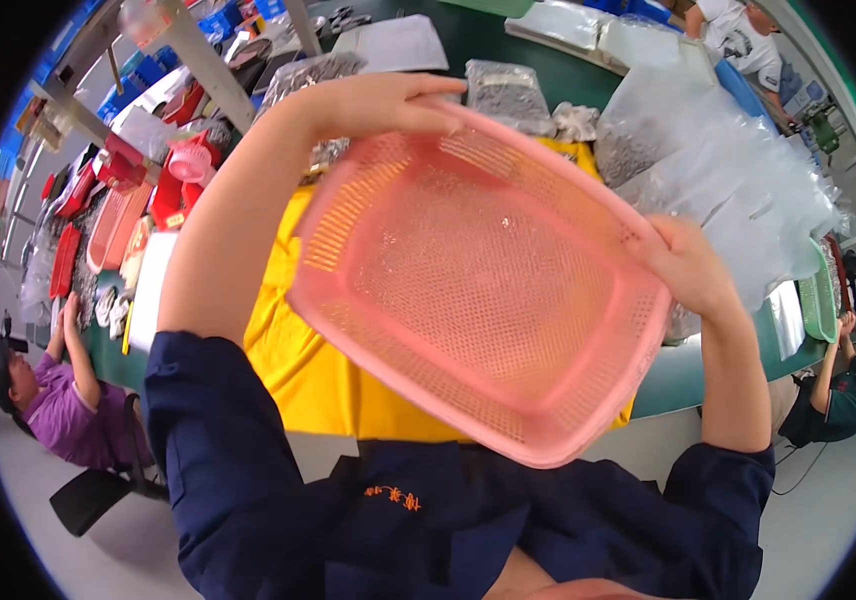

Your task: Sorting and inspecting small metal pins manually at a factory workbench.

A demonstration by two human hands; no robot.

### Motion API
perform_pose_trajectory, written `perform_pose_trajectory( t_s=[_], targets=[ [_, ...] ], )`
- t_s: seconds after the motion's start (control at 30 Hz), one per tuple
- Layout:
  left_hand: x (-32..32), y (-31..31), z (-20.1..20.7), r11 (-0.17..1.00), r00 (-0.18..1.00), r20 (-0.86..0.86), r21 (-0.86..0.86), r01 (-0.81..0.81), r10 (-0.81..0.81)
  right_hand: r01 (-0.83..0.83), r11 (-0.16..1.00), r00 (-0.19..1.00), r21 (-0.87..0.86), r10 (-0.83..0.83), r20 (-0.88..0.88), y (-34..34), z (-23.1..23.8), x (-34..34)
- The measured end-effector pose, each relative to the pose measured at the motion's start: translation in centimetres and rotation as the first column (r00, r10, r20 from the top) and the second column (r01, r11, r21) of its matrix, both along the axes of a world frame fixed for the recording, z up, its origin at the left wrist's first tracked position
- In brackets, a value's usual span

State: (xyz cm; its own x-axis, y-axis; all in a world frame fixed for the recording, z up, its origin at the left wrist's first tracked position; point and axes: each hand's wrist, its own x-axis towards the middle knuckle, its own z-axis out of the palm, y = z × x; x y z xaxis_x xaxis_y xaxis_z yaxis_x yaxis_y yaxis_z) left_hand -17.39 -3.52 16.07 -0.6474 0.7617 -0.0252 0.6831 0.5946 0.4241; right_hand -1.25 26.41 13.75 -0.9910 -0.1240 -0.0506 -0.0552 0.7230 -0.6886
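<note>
A pink perforated plastic basket (pixel 348 285) is held up tilted in front of me. Its mesh bottom faces me, with a few small glints on it, too blurred to make out. My left hand (pixel 388 104) is closed on the far left part of the rim, thumb inside. On the right rim, my right hand (pixel 690 262) is also closed, its fingers partly hidden behind the basket. Under the basket a yellow cloth (pixel 298 370) covers part of the green table (pixel 683 380).
Clear bags of small grey parts (pixel 506 95) lie behind the basket, with large clear plastic bags (pixel 728 200) at right. Red trays (pixel 65 262) stand at left, a green basket (pixel 818 290) at far right. Co-workers sit left (pixel 83 425) and right (pixel 838 400); another person (pixel 748 45) is farther back.
</note>
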Motion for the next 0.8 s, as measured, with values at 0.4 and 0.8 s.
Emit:
perform_pose_trajectory(
  t_s=[0.4, 0.8],
  targets=[
    [22.9, -25.8, -1.1, 0.504, 0.512, 0.040, 0.129, -0.854, 0.858, -0.180, 0.964, 0.862, -0.197, 0.058, -0.504, -7.1, -1.5, -1.7],
    [25.4, -25.4, -11.4, 0.153, 0.255, 0.312, 0.316, -0.936, 0.915, 0.046, 0.965, 0.987, -0.257, -0.084, -0.137, -3.9, -5.3, 7.4]
  ],
)
